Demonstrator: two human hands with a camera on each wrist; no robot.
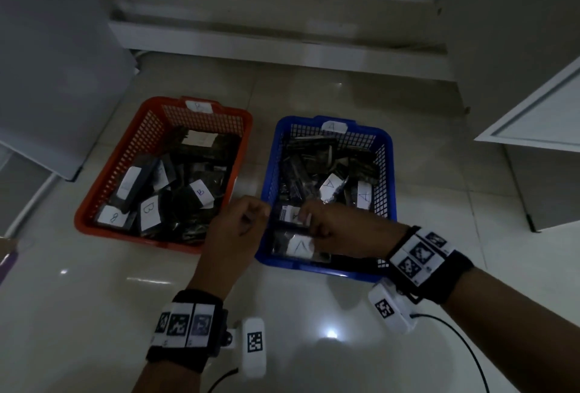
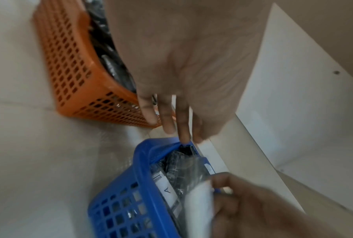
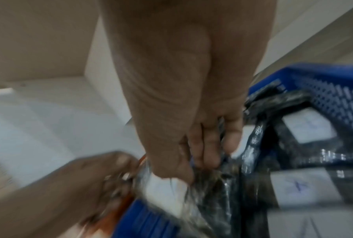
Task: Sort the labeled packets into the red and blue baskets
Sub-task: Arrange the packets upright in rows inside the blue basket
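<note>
A white tag marked "B" [image 1: 199, 106] is being shown on the far rim of the red basket [image 1: 94, 213], and dark packets with white labels reading "B" [image 1: 148, 211] are lying inside it. The blue basket [image 1: 387, 154] is tagged "A" [image 1: 334, 126], and its packets are labelled "A" [image 1: 364, 195]. A dark packet with a white label [image 3: 165, 188] is being pinched by the right hand [image 1: 332, 225] over the near left corner of the blue basket. The left hand [image 1: 243, 223] is being held loosely curled between the two baskets, with nothing gripped. Both baskets are standing on a glossy pale tiled floor [image 1: 94, 298], with white cabinets [image 1: 533, 116] around.
</note>
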